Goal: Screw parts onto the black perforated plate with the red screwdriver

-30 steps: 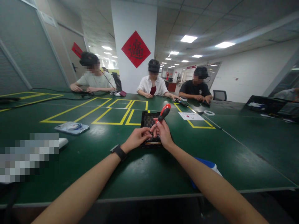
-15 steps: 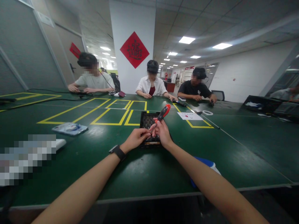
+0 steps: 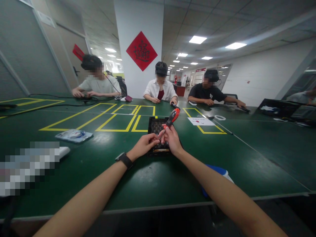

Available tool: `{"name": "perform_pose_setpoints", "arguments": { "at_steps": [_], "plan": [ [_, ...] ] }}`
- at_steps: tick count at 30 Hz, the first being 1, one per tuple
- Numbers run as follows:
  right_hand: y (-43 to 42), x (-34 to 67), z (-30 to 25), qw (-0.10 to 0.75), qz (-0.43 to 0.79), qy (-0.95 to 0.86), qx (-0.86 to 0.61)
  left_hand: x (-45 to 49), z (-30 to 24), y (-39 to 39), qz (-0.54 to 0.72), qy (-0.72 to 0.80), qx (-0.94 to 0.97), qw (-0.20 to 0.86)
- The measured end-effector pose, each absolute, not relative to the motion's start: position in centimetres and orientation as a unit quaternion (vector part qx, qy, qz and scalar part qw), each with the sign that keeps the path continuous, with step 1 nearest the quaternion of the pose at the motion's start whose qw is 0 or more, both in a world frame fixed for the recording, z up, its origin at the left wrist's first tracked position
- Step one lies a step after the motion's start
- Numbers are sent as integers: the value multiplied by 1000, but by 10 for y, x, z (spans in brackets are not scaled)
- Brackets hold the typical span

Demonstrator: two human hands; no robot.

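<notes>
My right hand (image 3: pixel 173 141) grips a red-and-black screwdriver (image 3: pixel 173 117) low on its shaft, near the handle. The screwdriver slants, handle up to the right, its thin shaft running down to the left. At the shaft's lower end, the fingers of my left hand (image 3: pixel 143 145) are pinched together; whatever they hold is too small to make out. A dark wristwatch (image 3: pixel 125 160) sits on the left wrist. Beneath both hands lies a black tray-like case (image 3: pixel 153 123) with a dark, patterned inside, partly hidden by my fingers.
A phone (image 3: pixel 74 135) in a patterned case lies to the left. A blue-and-white object (image 3: pixel 217 171) is partly behind my right forearm. Beyond the case are a white paper sheet (image 3: pixel 201 121), a white ring (image 3: pixel 219 117) and yellow tape outlines (image 3: pixel 113 123). Several people sit across the green table (image 3: pixel 259 158).
My hands and the screwdriver have barely moved. Across the table, the middle person's hand has drawn inward with a dark object; the right-hand person's arm has reached further to the right.
</notes>
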State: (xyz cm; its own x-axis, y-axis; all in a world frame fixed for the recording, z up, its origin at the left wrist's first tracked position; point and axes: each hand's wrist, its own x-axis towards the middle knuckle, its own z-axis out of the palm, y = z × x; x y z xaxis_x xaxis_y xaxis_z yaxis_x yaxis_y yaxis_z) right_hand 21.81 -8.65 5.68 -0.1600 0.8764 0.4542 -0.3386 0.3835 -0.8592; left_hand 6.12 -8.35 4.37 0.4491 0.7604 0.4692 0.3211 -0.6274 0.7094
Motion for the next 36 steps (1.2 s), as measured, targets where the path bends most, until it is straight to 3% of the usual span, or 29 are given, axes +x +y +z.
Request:
{"name": "perform_pose_setpoints", "arguments": {
  "at_steps": [18,25,36],
  "plan": [
    [-87,217,56,601,506,-575,-230,63,39,-81,409,361,781,305],
    [-80,219,52,603,522,-559,-225,61,41,-81,375,306,798,358],
    [-77,219,50,612,519,-553,-225,60,35,-77,405,350,789,302]
  ]
}}
